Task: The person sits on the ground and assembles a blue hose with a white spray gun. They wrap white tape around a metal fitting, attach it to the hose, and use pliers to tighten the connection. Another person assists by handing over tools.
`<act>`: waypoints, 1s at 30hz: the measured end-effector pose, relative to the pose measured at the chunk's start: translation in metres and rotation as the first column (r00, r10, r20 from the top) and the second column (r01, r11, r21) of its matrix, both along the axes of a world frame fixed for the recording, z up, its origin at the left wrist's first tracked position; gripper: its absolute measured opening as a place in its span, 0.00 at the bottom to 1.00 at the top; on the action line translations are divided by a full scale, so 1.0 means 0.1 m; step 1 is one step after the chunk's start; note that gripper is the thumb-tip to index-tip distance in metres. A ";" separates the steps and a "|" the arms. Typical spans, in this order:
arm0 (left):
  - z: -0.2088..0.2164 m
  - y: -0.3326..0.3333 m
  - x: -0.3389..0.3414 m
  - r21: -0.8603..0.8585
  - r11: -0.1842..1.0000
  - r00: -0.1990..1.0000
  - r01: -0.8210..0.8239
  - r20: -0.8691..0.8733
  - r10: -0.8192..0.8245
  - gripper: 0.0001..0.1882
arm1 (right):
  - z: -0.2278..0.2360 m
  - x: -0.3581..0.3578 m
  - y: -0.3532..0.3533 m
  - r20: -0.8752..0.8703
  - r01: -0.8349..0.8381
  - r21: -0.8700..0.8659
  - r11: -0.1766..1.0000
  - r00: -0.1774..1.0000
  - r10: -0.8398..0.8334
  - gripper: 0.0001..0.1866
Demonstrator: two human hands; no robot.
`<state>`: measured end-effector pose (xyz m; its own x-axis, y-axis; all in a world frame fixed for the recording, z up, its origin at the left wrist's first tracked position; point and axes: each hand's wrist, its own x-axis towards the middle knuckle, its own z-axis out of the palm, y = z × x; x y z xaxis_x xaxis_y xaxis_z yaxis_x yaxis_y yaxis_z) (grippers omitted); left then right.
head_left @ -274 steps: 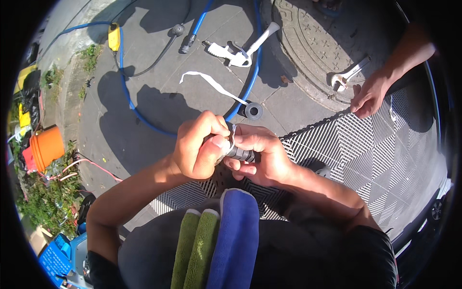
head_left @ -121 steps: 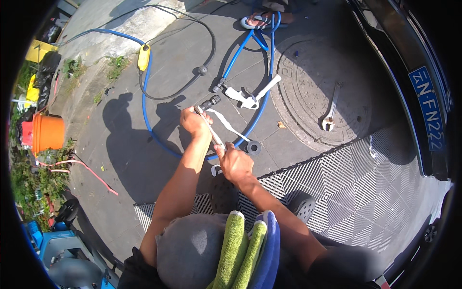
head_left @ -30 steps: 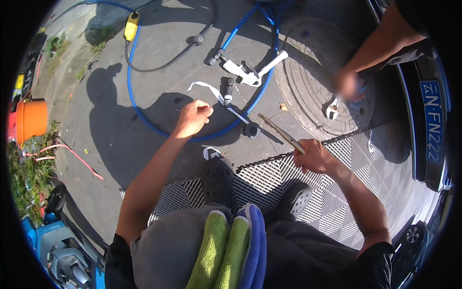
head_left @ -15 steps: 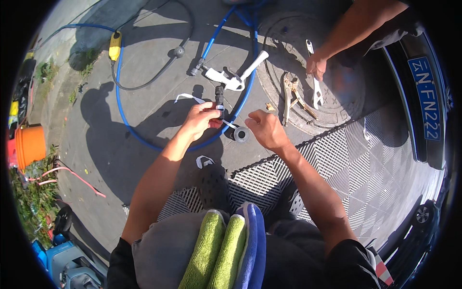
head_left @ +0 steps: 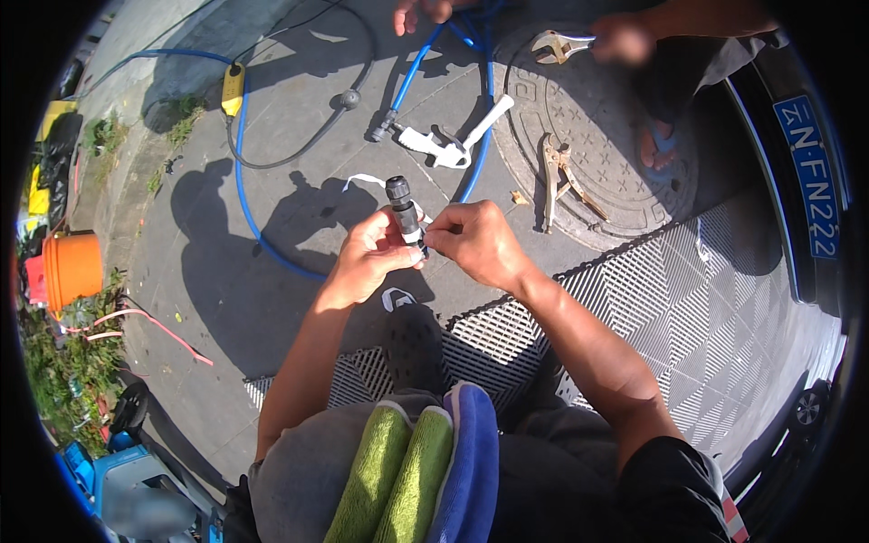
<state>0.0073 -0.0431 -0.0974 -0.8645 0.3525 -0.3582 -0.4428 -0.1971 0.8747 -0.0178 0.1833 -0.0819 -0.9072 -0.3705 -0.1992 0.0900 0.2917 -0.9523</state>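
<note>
My left hand [head_left: 364,258] grips a black hose fitting [head_left: 404,201], which stands nearly upright with its ribbed cap at the top. White thread tape [head_left: 412,239] shows around its lower part. Against the fitting's right side, my right hand [head_left: 478,237] is closed, thumb and fingertips pinched at the tape; most of what lies inside that pinch is hidden. A loose white strip [head_left: 364,178] curls just left of the cap. Beyond my hands, a white spray gun [head_left: 439,147] lies on the ground near the black end connector [head_left: 384,127] of a blue hose.
Another person's blurred hand [head_left: 625,38] holds an adjustable wrench [head_left: 558,48] at upper right. Locking pliers [head_left: 552,185] lie on a round manhole cover [head_left: 615,145]. A blue hose [head_left: 262,241] loops at left. Rolled towels [head_left: 407,480] rest on my lap. An orange bucket [head_left: 74,271] stands far left.
My right hand has moved left to meet the fitting. The grey ring that hung between my hands is out of sight. The other person's wrench has moved up and away from the pliers.
</note>
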 end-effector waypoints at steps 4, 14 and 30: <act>0.08 0.04 0.01 0.098 0.995 0.995 0.023 0.099 -0.033 0.22 | 0.09 0.01 0.03 0.089 -0.019 -0.025 0.999 0.996 0.021 0.10; 0.03 -0.13 0.00 0.316 0.949 0.986 0.009 0.156 -0.061 0.15 | 0.06 -0.04 0.20 0.490 0.033 -0.458 0.888 0.843 0.222 0.11; -0.22 0.22 -0.10 -0.346 0.899 0.960 -0.269 -0.018 0.280 0.43 | 0.30 0.08 -0.47 0.672 0.493 -0.389 0.778 0.729 -0.126 0.15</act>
